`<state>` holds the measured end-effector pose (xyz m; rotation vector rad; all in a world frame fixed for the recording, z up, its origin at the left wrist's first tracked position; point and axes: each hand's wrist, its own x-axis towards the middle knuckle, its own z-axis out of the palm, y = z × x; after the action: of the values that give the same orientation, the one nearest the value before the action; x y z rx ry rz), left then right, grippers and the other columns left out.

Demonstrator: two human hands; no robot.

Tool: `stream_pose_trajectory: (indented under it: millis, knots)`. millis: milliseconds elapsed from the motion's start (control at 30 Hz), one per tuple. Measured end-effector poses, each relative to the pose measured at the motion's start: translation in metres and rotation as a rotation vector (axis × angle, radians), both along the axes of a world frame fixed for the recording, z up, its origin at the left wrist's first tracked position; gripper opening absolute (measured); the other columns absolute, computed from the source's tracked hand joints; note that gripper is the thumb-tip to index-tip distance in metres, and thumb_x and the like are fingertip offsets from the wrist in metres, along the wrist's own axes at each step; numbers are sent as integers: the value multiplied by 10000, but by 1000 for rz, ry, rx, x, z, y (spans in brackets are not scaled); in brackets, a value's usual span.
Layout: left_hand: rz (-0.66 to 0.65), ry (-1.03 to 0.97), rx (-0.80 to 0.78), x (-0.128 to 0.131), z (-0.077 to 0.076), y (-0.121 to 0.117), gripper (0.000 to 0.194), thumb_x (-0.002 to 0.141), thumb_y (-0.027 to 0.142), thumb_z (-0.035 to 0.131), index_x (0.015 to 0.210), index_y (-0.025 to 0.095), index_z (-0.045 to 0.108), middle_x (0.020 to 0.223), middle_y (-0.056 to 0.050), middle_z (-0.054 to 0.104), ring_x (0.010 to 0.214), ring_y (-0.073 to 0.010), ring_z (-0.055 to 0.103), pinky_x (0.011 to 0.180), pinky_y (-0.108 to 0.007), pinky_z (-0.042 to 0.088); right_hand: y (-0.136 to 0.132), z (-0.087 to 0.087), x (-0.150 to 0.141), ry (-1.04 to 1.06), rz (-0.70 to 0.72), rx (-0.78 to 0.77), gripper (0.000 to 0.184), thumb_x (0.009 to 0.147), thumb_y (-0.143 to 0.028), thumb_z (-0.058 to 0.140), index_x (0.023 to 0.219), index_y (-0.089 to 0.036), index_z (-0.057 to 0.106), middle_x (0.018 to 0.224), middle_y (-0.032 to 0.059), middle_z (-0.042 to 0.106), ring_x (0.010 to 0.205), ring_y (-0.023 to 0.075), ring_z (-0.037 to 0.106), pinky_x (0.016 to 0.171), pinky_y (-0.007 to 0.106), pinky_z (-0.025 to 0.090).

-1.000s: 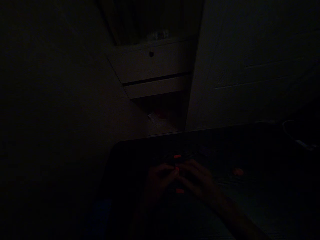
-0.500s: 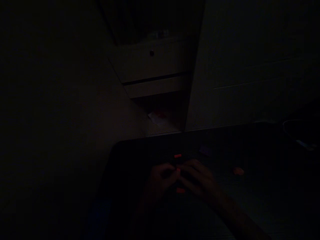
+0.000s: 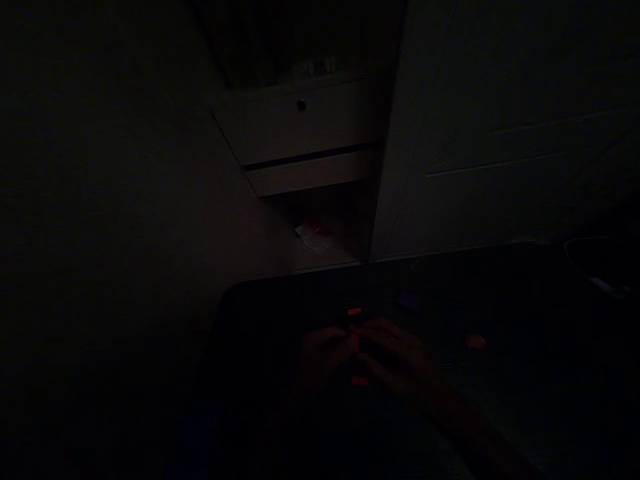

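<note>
In very dim light my left hand and my right hand meet over a dark tabletop. Between their fingertips is a small red-orange piece, pinched from both sides; its kind is too dark to tell. Just beyond the fingers lies a red-orange bar-shaped piece. Another such bar lies nearer to me, below the fingertips. Both hands are closed, and the fingers partly cover the held piece.
A dark purple object lies past my right hand, and a small orange lump sits farther right. A pale cable curves at the right. Behind the table stands a drawer unit with paper in its lower opening.
More of the red-orange piece between my fingertips shows now. Both hands stay almost in place, and the view has shifted slightly.
</note>
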<state>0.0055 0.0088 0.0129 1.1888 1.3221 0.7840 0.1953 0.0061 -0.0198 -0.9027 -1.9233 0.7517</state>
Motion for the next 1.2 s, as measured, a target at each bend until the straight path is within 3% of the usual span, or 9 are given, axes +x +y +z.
stream_pose_trajectory:
  millis: [233,500,667,900,1067,1200]
  knots:
    - [87,-8,-7,0,1,4,242,769,395,716,677,172,710,626,-2,645,606,-144,556,613,-254,424,-3,0,-4,55,-102,105,215,934,-145,657,1124,-242,684,1037,50,742,958,206,704,852,364,581]
    - [138,-150,-88,4,-22,-1,320,775,469,741,745,150,732,686,-34,673,644,-150,588,625,-261,453,-3,7,-1,41,-100,175,237,954,-127,606,1133,-240,712,1015,56,759,920,214,713,808,371,586]
    - [155,-182,-94,5,-31,-1,281,766,425,765,755,146,730,717,-40,697,676,-154,622,675,-276,497,-5,7,0,13,-114,195,251,961,-111,592,1157,-231,694,1025,58,759,920,211,708,811,375,579]
    - [143,-200,-101,4,-31,0,289,746,423,783,725,139,736,699,-51,706,658,-152,627,655,-271,500,-6,6,-1,38,-118,180,240,959,-118,600,1137,-239,705,1012,46,770,906,209,721,804,365,584]
    - [237,-277,-133,10,-29,-1,318,746,458,789,773,143,761,763,-69,736,717,-167,659,699,-287,527,-4,3,-3,82,-151,155,257,941,-121,629,1155,-237,713,1045,56,757,941,212,715,818,355,594]
    - [210,-278,-153,9,-27,-2,321,743,456,798,778,139,767,757,-69,739,710,-163,658,696,-281,521,-4,3,-4,100,-147,144,223,935,-120,640,1108,-224,735,1012,59,752,907,205,714,786,340,597]
